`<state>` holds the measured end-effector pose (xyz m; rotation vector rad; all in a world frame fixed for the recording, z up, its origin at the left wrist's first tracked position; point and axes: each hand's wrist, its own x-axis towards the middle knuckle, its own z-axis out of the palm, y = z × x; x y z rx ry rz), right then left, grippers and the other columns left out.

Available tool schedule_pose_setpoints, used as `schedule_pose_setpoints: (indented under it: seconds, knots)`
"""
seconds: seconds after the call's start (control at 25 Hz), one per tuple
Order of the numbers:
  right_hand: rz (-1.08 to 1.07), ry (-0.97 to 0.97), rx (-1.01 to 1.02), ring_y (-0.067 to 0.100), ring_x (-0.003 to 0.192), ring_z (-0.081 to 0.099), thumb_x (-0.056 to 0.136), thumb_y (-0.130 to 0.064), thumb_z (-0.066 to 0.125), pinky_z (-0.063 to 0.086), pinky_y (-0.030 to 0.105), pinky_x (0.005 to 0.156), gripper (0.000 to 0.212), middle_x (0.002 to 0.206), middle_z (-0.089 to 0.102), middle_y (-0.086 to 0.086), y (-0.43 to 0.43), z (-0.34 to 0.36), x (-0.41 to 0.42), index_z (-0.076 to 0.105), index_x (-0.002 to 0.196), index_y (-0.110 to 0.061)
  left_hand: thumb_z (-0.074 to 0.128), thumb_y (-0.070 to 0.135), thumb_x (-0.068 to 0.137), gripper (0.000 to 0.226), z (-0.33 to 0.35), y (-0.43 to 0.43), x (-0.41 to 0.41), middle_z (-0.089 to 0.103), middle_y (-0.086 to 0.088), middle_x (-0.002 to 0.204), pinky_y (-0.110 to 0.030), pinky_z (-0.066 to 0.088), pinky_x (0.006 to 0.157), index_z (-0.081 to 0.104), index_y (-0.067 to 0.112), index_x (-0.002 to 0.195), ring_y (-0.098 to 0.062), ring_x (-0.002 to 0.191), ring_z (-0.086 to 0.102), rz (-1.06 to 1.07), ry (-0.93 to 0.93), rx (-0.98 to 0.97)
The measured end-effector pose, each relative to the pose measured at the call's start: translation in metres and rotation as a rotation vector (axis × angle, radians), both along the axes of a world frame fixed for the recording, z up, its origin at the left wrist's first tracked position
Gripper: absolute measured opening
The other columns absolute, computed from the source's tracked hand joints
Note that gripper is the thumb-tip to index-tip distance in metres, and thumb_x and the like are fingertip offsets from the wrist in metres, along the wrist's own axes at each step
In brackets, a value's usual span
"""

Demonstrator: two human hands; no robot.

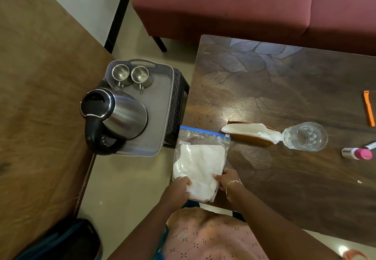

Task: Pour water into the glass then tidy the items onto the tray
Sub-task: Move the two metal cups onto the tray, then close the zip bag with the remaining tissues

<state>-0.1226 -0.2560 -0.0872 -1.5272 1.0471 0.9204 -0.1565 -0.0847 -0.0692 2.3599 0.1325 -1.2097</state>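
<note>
A clear zip bag (pixel 200 158) with a blue seal and white contents hangs over the near left corner of the dark table (pixel 305 101). My left hand (pixel 179 186) grips its lower left edge and my right hand (pixel 225 180) grips its lower right edge. A clear glass (pixel 305 136) stands on the table to the right. A grey tray (pixel 160 105) sits on a black stool at the left. It bears a steel kettle (pixel 118 113) and two steel cups (pixel 130 74).
A white tissue (pixel 252 131) lies across a brown holder beside the glass. An orange tool (pixel 369 108) and a pink-capped tube (pixel 357 153) lie at the table's right. A red sofa (pixel 244 1) stands behind, a brown tabletop (pixel 36 97) at left.
</note>
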Motion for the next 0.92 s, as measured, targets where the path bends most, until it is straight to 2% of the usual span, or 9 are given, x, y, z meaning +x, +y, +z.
schedule_pose_setpoints:
  seconds: [0.08,0.12,0.2,0.32,0.52,0.6,0.72,0.84,0.92]
  knots:
    - [0.083,-0.075,-0.013,0.032,0.095,0.062,0.083,-0.002,0.061,0.051,0.046,0.089,0.022,0.108,0.065,0.021,0.003,0.01,0.002,0.061,0.105,0.003,0.054,0.016,0.088,0.022,0.018,0.005,0.0,0.057,0.001,0.099,-0.026,0.045,0.075,0.053,0.019,0.11,-0.014,0.086,0.053,0.057,-0.195,0.006]
    - [0.144,-0.133,-0.03,0.032,0.093,0.063,0.082,-0.004,0.064,0.052,0.044,0.086,0.018,0.103,0.067,0.022,0.003,0.017,0.004,0.063,0.098,0.003,0.055,0.017,0.087,0.023,0.03,0.008,0.003,0.055,0.004,0.092,-0.026,0.044,0.072,0.054,0.021,0.11,-0.012,0.082,0.051,0.108,-0.292,-0.015]
    - [0.302,-0.257,-0.085,0.022,0.072,0.057,0.078,-0.009,0.069,0.047,0.031,0.067,0.013,0.076,0.066,0.016,0.0,0.036,0.011,0.061,0.072,-0.001,0.059,0.014,0.085,0.028,0.056,0.011,0.019,0.053,0.006,0.088,-0.022,0.041,0.07,0.056,0.021,0.111,-0.011,0.084,0.05,0.231,-0.464,-0.068]
    - [0.49,-0.454,-0.167,0.007,0.05,0.034,0.076,-0.015,0.07,0.026,0.021,0.047,0.043,0.051,0.038,-0.008,-0.008,0.069,0.015,0.036,0.05,-0.022,0.062,0.01,0.084,0.032,0.1,0.007,0.052,0.058,0.002,0.104,-0.021,0.036,0.08,0.056,0.016,0.115,-0.014,0.101,0.05,0.309,-0.682,-0.11]
    - [0.739,-0.823,-0.256,0.006,0.058,0.038,0.079,-0.015,0.064,0.026,0.02,0.052,0.033,0.057,0.037,-0.017,-0.051,0.142,0.024,0.042,0.06,-0.031,0.063,0.016,0.085,0.044,0.184,-0.037,0.092,0.051,0.004,0.126,-0.02,0.033,0.096,0.049,0.018,0.127,-0.006,0.119,0.042,0.418,-0.903,-0.27]
    - [0.78,-0.977,-0.304,0.008,0.062,0.043,0.079,-0.013,0.065,0.027,0.021,0.056,0.014,0.062,0.043,-0.018,-0.072,0.17,0.03,0.058,0.07,-0.02,0.063,0.016,0.086,0.05,0.208,-0.059,0.1,0.049,0.002,0.133,-0.024,0.034,0.102,0.044,0.019,0.132,-0.01,0.125,0.041,0.427,-0.926,-0.329]
    - [0.785,-1.201,-0.363,0.015,0.071,0.053,0.078,-0.009,0.065,0.035,0.026,0.062,0.005,0.074,0.062,0.004,-0.1,0.207,0.04,0.064,0.078,-0.004,0.063,0.017,0.086,0.058,0.235,-0.087,0.111,0.042,0.0,0.142,-0.033,0.033,0.111,0.037,0.019,0.138,-0.014,0.132,0.037,0.441,-0.918,-0.393]
    - [0.72,-1.393,-0.445,0.014,0.064,0.048,0.076,-0.014,0.06,0.034,0.027,0.057,0.012,0.066,0.058,0.006,-0.125,0.241,0.053,0.059,0.067,-0.005,0.064,0.013,0.085,0.052,0.267,-0.11,0.128,0.051,-0.001,0.135,-0.032,0.036,0.108,0.045,0.015,0.133,-0.016,0.126,0.046,0.461,-0.93,-0.448]
    - [0.61,-1.498,-0.451,0.013,0.063,0.045,0.074,-0.007,0.063,0.034,0.024,0.054,0.012,0.061,0.052,-0.002,-0.139,0.261,0.064,0.057,0.064,-0.004,0.064,0.009,0.084,0.032,0.294,-0.125,0.141,0.063,0.0,0.114,-0.032,0.041,0.103,0.061,0.011,0.116,-0.02,0.112,0.058,0.452,-1.005,-0.5]
